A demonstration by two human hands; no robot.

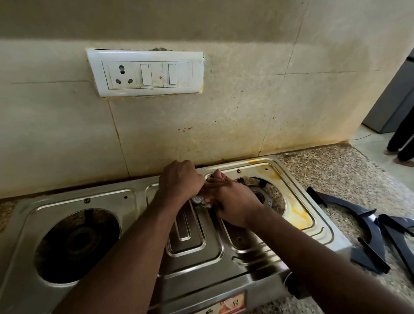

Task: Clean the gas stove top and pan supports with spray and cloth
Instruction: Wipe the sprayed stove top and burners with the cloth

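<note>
Stove top (135, 264): pressed stainless, embossed ridges, yellow staining around the burner well (269, 196) just right of the grip. Left hand (180, 182) is fisted and right hand (231, 203) has its fingers curled. Both clamp one small grey-white cloth (200, 199), wadded between them on the centre panel. Two black angular pan supports (367, 232) lie off the stove, well right of the hands on speckled granite (330, 169).
</note>
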